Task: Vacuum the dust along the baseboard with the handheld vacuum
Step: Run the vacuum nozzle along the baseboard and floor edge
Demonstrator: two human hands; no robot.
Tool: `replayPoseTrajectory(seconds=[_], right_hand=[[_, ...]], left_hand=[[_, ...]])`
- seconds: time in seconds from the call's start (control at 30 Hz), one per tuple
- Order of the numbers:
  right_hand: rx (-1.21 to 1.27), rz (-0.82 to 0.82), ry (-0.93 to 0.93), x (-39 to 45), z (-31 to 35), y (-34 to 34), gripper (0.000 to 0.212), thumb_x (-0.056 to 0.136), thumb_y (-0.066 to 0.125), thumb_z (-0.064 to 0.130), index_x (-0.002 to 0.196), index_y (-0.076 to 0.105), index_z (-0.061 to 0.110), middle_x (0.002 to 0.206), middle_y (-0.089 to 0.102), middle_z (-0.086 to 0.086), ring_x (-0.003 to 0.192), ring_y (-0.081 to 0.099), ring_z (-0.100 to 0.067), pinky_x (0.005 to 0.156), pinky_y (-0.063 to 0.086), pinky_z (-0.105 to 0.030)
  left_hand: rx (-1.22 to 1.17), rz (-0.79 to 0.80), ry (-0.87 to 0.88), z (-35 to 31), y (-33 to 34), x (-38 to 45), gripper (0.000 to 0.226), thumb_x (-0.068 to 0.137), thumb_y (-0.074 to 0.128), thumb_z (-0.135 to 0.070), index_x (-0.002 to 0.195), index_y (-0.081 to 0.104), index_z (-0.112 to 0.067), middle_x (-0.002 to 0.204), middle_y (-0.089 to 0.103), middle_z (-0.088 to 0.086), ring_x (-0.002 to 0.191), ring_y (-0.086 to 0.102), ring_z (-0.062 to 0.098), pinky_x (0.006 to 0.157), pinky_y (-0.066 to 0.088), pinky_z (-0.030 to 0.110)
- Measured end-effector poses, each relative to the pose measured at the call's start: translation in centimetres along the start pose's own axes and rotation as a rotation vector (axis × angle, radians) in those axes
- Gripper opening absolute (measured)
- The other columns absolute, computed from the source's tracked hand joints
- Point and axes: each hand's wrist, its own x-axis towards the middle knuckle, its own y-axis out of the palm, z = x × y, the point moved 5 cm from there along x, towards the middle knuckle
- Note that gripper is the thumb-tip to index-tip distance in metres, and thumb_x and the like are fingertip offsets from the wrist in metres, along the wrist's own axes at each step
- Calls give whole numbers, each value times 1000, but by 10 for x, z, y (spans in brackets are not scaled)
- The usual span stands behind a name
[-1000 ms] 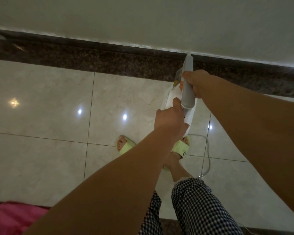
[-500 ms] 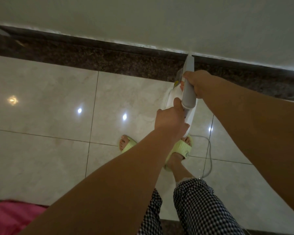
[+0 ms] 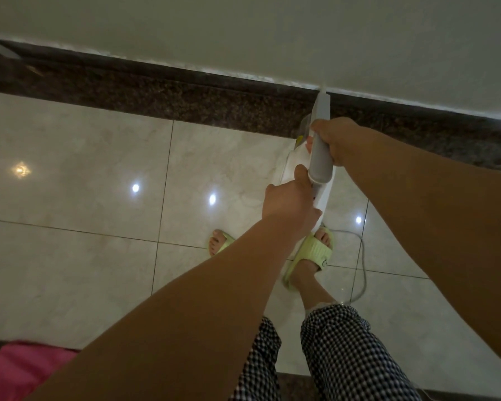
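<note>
A white and grey handheld vacuum (image 3: 320,157) points away from me at the wall. Its narrow nozzle tip touches the top edge of the dark speckled baseboard (image 3: 185,94), where a pale line of dust runs under the wall. My right hand (image 3: 337,138) grips the grey handle from the right side. My left hand (image 3: 288,202) holds the rear of the white body, thumb up against it. Much of the vacuum's body is hidden behind my hands.
A grey power cord (image 3: 362,261) loops over the glossy beige floor tiles (image 3: 84,175) to the right of my feet, which wear green slippers (image 3: 311,254). Something pink (image 3: 21,369) lies at the lower left corner.
The vacuum and both hands have shifted slightly to the right along the baseboard, nozzle still on its top edge. My grip is unchanged.
</note>
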Motion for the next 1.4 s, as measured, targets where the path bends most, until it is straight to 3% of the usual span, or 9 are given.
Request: replayPoseTrajectory(seconds=[0.1,0.2,0.23,0.37,0.5,0.97,1.17,1.4], right_hand=[[-4,4,4,1,0,5,53,87,67,35,130,47,12,112,61,-9,97,62,-23,89,54,-39],[32,24,10,-2,2,10,36,92,63,31,116,48,9,86,60,-5,68,59,-14,53,50,-27],[29,21,8,-2,2,12,34,92,63,30,114,48,10,84,59,-4,66,58,-13,49,46,-27],[30,72,-25,-4,2,21,49,88,64,27,131,49,6,100,62,-7,79,64,-19,71,57,-32],[55,91,-39,-8,1,29,54,85,65,27,133,49,9,106,64,-9,88,66,-22,86,56,-39],[-11,65,-56,-16,10,50,57,82,63,29,133,48,9,122,62,-12,107,64,-28,93,52,-45],[0,60,-28,-14,11,54,61,79,66,33,133,49,11,122,62,-12,105,64,-29,92,52,-47],[79,55,38,-19,9,58,57,83,70,40,129,49,14,116,62,-8,101,62,-25,93,51,-44]], left_hand=[[2,-9,0,5,-1,-1,51,82,71,-34,108,29,-20,91,64,-3,80,64,23,79,41,37],[1,1,-10,10,-4,-2,51,82,70,-35,109,30,-19,93,65,-2,82,64,24,84,42,39],[-2,4,-12,12,-4,-2,51,82,70,-35,110,30,-19,94,65,-2,82,64,24,85,42,39],[13,0,-11,18,-9,-3,51,82,70,-36,109,30,-19,91,65,-2,81,64,24,83,43,39],[28,-1,-10,25,-13,-4,52,82,69,-37,112,30,-18,91,63,-3,81,64,23,83,43,38],[34,10,-2,47,-23,-3,54,82,69,-38,112,29,-18,84,60,-4,78,63,22,79,40,36],[54,17,32,52,-28,-1,51,83,68,-36,111,29,-18,78,52,-8,68,56,18,73,39,33],[93,34,59,60,-34,1,48,84,66,-32,111,28,-20,78,55,-8,72,61,20,77,37,35]])
